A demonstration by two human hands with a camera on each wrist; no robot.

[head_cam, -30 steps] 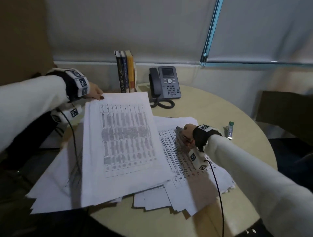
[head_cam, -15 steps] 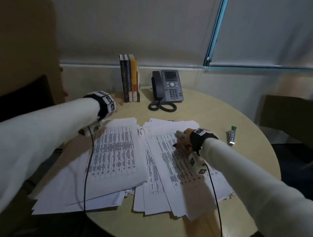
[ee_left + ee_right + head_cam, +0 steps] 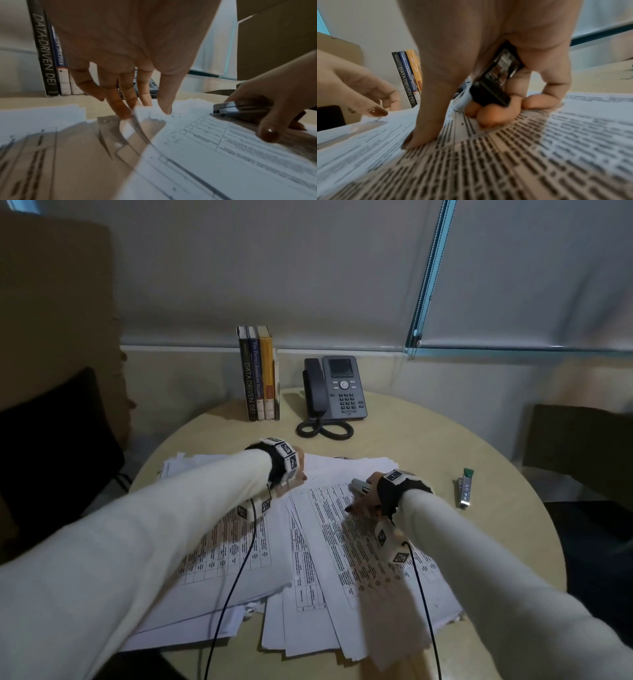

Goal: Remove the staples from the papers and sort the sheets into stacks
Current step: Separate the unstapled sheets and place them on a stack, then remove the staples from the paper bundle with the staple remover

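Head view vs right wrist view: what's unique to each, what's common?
Only the head view: the whole round table, the left pile and right pile side by side, and a small green-tipped metal item lying off to the right. Only the right wrist view: the right hand from below, fingers curled round a black-and-metal tool, thumb tip pressed on the right pile. Both: the books, the left hand at the right pile's far corner, the tool's metal nose.

Dim rm. Round tan bench [image 3: 428, 440]. Grey blinds [image 3: 308, 268] at 12 w/ blue strip [image 3: 432, 268]. Black chair [image 3: 51, 440] at 9, brown chair [image 3: 579, 440] at 3.
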